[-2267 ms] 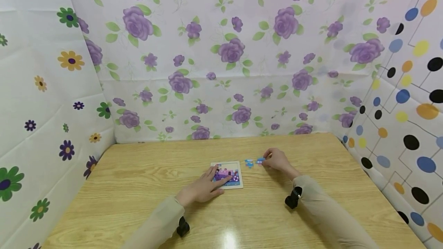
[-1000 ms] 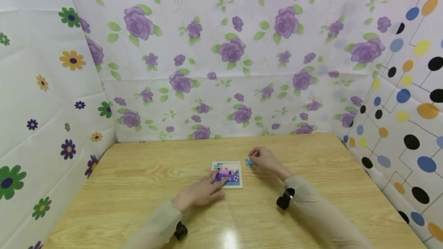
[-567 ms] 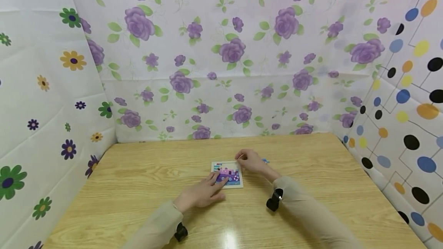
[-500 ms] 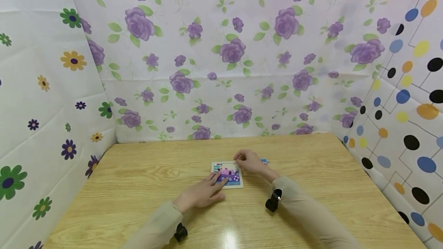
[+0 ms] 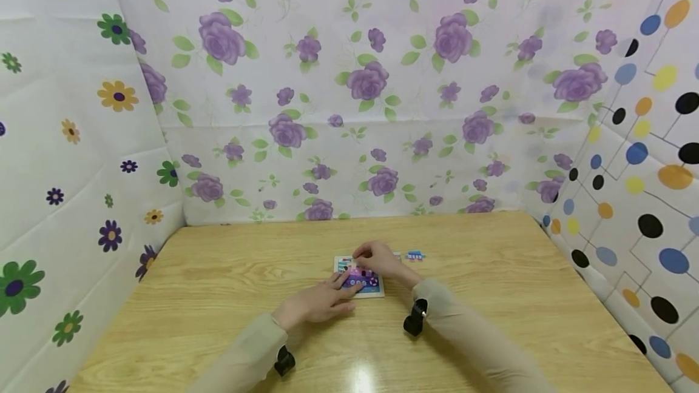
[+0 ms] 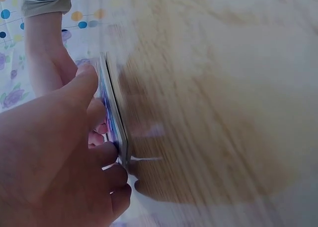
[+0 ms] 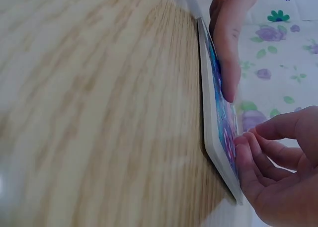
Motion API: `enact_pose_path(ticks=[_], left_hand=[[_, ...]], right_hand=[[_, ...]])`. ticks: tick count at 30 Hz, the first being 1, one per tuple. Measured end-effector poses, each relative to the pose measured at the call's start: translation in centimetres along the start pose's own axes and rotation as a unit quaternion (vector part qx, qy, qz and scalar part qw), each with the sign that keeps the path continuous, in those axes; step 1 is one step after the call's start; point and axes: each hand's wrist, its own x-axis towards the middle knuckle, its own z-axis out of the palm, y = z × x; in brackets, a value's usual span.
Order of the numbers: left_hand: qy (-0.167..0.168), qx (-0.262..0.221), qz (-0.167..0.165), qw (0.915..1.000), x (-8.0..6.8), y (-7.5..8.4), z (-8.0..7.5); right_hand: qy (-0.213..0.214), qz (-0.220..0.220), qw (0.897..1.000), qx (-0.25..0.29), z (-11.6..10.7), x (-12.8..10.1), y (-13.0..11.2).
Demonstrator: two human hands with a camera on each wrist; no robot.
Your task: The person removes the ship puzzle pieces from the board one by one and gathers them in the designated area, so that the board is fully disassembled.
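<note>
A small white-framed puzzle board [image 5: 377, 291] with a purple and blue picture lies flat on the wooden table [image 5: 218, 284]. My left hand [image 5: 322, 301] rests on its near left part with straight fingers [image 7: 227, 53]. My right hand [image 5: 375, 259] is over the board's far edge, its curled fingertips [image 7: 258, 160] down on the picture. They seem to pinch a small blue puzzle piece, which is hidden under them. In the left wrist view the board [image 6: 115, 120] shows edge-on beside my left hand [image 6: 59, 157].
One loose blue puzzle piece [image 5: 415, 255] lies on the table just right of the board. Flowered cloth walls [image 5: 349, 108] stand behind and to the left, and a dotted cloth wall [image 5: 644, 187] stands to the right. A black wrist camera [image 5: 415, 323] sits on each forearm.
My right hand moved left from the loose pieces to the board's far edge; one of the two loose pieces is gone from the table. My left hand stayed on the board.
</note>
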Motion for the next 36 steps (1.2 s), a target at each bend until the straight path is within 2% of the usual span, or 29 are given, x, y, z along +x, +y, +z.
enact_pose_path(ticks=[7, 14, 20, 29, 36], left_hand=[[-0.004, -0.01, 0.008, 0.9999, -0.1, -0.2, 0.0], [-0.001, 0.001, 0.021, 0.9998, -0.3, -0.4, 0.1], [-0.015, -0.005, 0.016, 0.9998, -0.2, -0.3, 0.2], [-0.02, -0.03, 0.006, 0.9993, -0.4, -0.1, -0.1], [-0.019, -0.024, 0.009, 0.9995, -0.5, -0.3, 0.0]], right_hand=[[0.007, -0.005, 1.0, -0.006, 0.4, 0.2, -0.1], [0.0, 0.0, 1.0, -0.024, 0.8, 0.5, 0.1], [0.001, 0.001, 0.999, -0.036, 1.3, 0.6, 0.3], [-0.003, 0.022, 0.999, -0.027, 1.5, 0.2, -0.2], [-0.04, 0.022, 0.999, 0.018, 1.0, 0.1, 0.0]])
